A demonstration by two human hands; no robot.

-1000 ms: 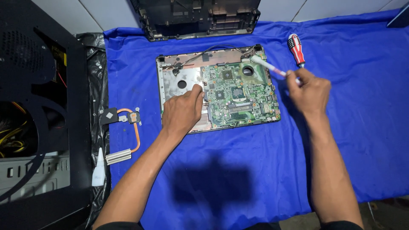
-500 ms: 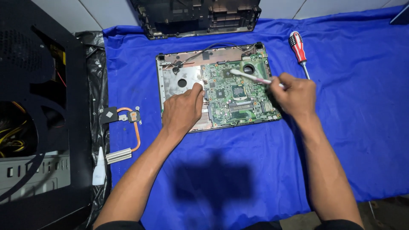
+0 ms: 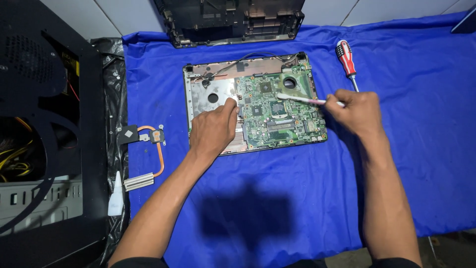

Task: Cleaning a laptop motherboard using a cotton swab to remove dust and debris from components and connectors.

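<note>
Left hand (image 3: pixel 214 130): rests palm-down on the left part of the laptop base (image 3: pixel 213 94), fingers together, flat, gripping nothing.
Right hand (image 3: pixel 356 112): fingers clamped on a white brush (image 3: pixel 302 100) — its tip lies over the green motherboard (image 3: pixel 280 111).
Laptop base: mid-worktop, on the blue cloth (image 3: pixel 396 164).
Screwdriver (image 3: pixel 346 58): red-handled, just beyond the right hand.
Heatsink pipe (image 3: pixel 148 156): left — apart.

No packages, signs or lit screens in view. Only a small yellow rectangular label (image 3: pixel 74 63) on the black computer case (image 3: pixel 29 64) off the blue cloth's (image 3: pixel 421 149) left edge, near its far corner. Dark screen corner (image 3: pixel 466 24), unlit, at the cloth's far right corner.
</note>
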